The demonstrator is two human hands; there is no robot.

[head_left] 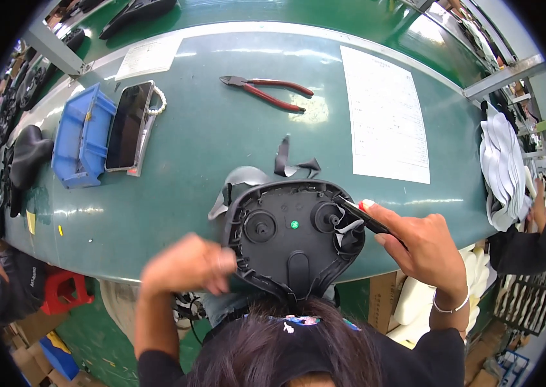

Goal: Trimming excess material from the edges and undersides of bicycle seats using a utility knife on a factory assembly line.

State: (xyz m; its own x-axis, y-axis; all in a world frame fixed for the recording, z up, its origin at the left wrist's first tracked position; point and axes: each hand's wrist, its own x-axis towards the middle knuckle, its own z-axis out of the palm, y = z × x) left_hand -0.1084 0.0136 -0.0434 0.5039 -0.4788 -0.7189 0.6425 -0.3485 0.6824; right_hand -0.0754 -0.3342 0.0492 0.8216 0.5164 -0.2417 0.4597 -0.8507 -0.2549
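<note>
Trimming looks partway: scraps (281, 157) on the desk (215, 132), curled flap (351, 227) left on the upturned bike saddle (279, 248) at the near edge. Right hand (433, 248) clamped on a black cutter (376, 224); left hand (186, 263) blurry, can't tell its grip.

On your table (208, 142), the right sheet (389, 119) and far-left sheet (149, 59) bear print too small to read; so is the white mark on your base (276, 248)'s green sticker (295, 224). Light lettering (33, 277) marks a dark shirt (16, 284) at left.
</note>
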